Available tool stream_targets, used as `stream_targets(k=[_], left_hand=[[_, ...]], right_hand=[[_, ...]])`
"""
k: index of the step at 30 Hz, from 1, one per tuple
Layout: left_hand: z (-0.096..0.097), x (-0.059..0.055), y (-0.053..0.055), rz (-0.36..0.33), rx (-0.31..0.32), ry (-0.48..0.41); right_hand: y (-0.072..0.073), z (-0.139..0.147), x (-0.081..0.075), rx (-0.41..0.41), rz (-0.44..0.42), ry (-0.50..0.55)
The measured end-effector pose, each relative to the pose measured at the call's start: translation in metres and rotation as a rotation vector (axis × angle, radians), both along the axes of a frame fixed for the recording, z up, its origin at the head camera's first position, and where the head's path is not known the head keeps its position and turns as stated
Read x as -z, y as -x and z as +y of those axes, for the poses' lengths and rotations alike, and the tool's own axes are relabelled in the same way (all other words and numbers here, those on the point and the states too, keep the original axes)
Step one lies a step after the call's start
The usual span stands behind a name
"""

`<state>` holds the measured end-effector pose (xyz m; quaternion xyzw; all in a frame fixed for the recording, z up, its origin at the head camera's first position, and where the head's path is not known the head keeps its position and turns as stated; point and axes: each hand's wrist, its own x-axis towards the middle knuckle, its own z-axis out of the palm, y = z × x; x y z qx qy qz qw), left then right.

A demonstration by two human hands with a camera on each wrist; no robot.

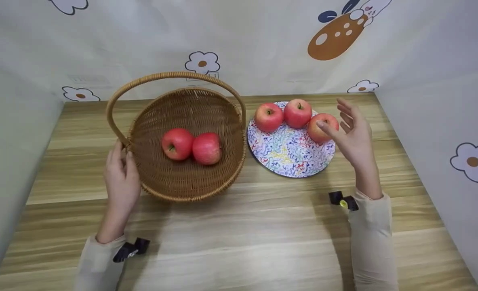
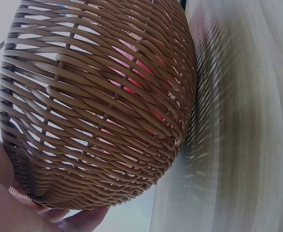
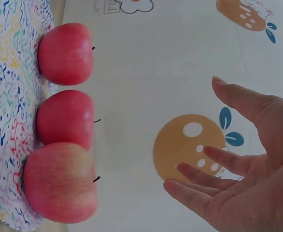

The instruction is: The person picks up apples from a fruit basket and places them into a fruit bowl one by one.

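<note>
A brown wicker basket (image 1: 191, 182) with a tall arched handle stands on the table, tilted so its inside faces me. Two red apples, one left (image 1: 177, 144) and one right (image 1: 207, 148), lie together inside. My left hand (image 1: 122, 178) grips the basket's left rim by the handle's base, thumb inside and fingers around the outside. A patterned plate (image 1: 291, 157) to the right bears three apples, at left (image 1: 268, 117), middle (image 1: 297, 113) and right (image 1: 322, 127). Over the rightmost one hovers my right hand (image 1: 354, 137), fingers spread and holding nothing; the right wrist view shows it apart from the apples.
The wood-grain table (image 1: 239, 242) stretches in front of the basket and plate. Behind them rises a pale wall covering (image 1: 259, 52) with flower and fruit prints, and similar walls close off both sides. Black wrist mounts (image 1: 131, 249) sit on the sleeves.
</note>
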<state>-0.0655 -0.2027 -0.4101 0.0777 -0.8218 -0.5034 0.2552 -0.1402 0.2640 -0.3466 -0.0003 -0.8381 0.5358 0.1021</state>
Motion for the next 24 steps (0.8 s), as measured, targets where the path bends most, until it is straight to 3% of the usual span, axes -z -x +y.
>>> stream_targets(k=[15,24], left_hand=[[-0.001,-0.005,-0.002,-0.053,0.005,-0.072],[0.001,-0.004,-0.005,-0.051,-0.068,-0.031]], right_hand=[[-0.012,-0.021,-0.011,-0.071,0.054,-0.031],[-0.016,-0.038,-0.012,-0.127,0.073,0.004]])
